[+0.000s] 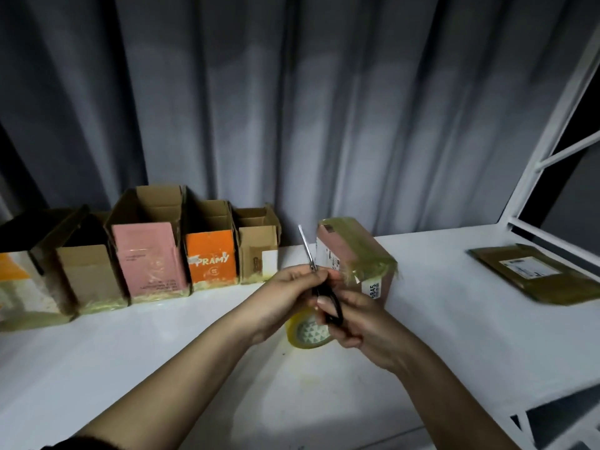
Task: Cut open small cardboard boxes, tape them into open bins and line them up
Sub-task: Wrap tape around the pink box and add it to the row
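While both hands meet at centre frame, the sealed box (355, 254) stands just behind them on the white table (162, 345), wrapped in yellowish tape, its label facing the camera. The scissors (311, 264) are right there between the hands and the box, blades pointing up along the box's left edge, black handles down in the fingers. Right hand (354, 323) is curled round those handles, fingers closed tight. Left hand (289, 293) is curled too, fingertips pinching in at the scissors' pivot, near the box's lower left corner; whether it touches the box itself, I cannot tell. Under the hands, a tape roll (306, 331) lies flat on the table, partly hidden by the right hand.

Over to the left of the frame, a row of open bins (146, 248) lines up against the grey curtain (292, 108), side by side and touching: a dark one at the far left edge, a plain brown one, a tall pink-fronted one, an orange one marked PRAMY, and a small brown one nearest the hands. Their insides show only bare cardboard where visible; the two leftmost are too dark to judge.

At right, a flat taped parcel (535, 274) lies well apart from the hands, near the white frame (548, 151).
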